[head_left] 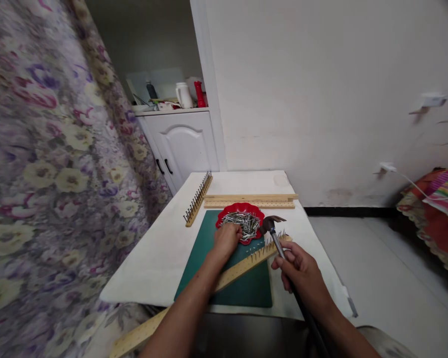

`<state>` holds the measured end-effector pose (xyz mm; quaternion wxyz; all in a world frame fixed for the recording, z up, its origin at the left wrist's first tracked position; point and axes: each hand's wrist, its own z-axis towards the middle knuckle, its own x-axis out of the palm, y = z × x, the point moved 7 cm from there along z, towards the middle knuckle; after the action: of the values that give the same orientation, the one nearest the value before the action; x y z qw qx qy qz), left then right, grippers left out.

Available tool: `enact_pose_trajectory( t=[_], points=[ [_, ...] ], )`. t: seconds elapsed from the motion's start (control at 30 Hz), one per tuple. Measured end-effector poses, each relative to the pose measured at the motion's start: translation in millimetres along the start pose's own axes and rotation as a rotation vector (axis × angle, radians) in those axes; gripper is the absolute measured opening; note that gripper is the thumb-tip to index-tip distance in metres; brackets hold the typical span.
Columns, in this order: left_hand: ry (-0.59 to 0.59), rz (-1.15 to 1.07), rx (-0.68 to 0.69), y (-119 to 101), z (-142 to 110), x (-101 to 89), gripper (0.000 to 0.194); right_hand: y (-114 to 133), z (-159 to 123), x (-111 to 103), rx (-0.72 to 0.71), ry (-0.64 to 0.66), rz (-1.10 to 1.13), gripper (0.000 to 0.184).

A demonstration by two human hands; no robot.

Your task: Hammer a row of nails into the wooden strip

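My left hand (pixel 228 238) reaches to the near left rim of a red scalloped bowl (pixel 233 207), its fingers curled in at the heap of nails (pixel 246 223); whatever they pinch is hidden. My right hand (pixel 298 266) grips a claw hammer (pixel 278 241) by its shaft, head raised and tilted above the right end of a wooden strip (pixel 239 268). That strip lies slantwise across a green mat (pixel 242 297) and runs off under my left forearm. Several nails stand upright along its right part, and rows of small holes dot the rest.
A strip full of upright nails (pixel 198 199) lies at the table's left. Behind the bowl, more wooden strips (pixel 250 204) rest on the white tablecloth (pixel 157 258). A floral curtain (pixel 59 174) hangs left; a white cabinet (pixel 186 139) and wall stand behind.
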<state>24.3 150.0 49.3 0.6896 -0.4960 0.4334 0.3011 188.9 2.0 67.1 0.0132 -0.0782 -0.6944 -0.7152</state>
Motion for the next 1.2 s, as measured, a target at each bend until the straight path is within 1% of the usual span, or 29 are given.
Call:
enact_pose_trajectory(
  t=[0.13, 0.27, 0.47, 0.57, 0.7, 0.8, 0.87, 1.03, 1.13, 1.2],
  points=[
    [0.048, 0.028, -0.009, 6, 10, 6.9, 0.009, -3, 1, 1, 0.011, 0.013, 0.022, 0.031],
    [0.072, 0.027, 0.015, 6, 12, 8.5, 0.01, -4, 1, 2, 0.012, 0.022, 0.032, 0.032],
    [0.066, 0.013, 0.057, 2, 8, 5.8, 0.009, -5, 1, 2, 0.024, 0.014, 0.013, 0.03],
    [0.03, -0.021, 0.089, -2, 3, 1.0, 0.008, -4, 1, 3, 0.02, 0.018, 0.009, 0.028],
    [-0.093, -0.146, 0.155, -6, -9, -10.5, 0.011, -3, 0, 3, 0.018, 0.014, 0.021, 0.03],
    [-0.166, -0.245, 0.154, -3, -16, -14.0, 0.011, -5, 0, 3, 0.011, 0.017, 0.019, 0.03],
    [-0.194, -0.318, 0.124, 1, -17, -13.3, 0.01, -6, 0, 3, 0.008, 0.018, 0.009, 0.03],
    [-0.222, -0.525, 0.043, 9, -17, -12.1, 0.009, -6, 0, 2, 0.01, 0.006, -0.014, 0.028],
    [-0.238, -0.715, -0.016, 11, -22, -14.2, 0.012, -3, 0, 1, 0.008, -0.001, -0.017, 0.03],
    [-0.233, -0.872, -0.07, 14, -29, -13.5, 0.019, -1, -1, 1, 0.005, -0.001, -0.02, 0.031]
  ],
)
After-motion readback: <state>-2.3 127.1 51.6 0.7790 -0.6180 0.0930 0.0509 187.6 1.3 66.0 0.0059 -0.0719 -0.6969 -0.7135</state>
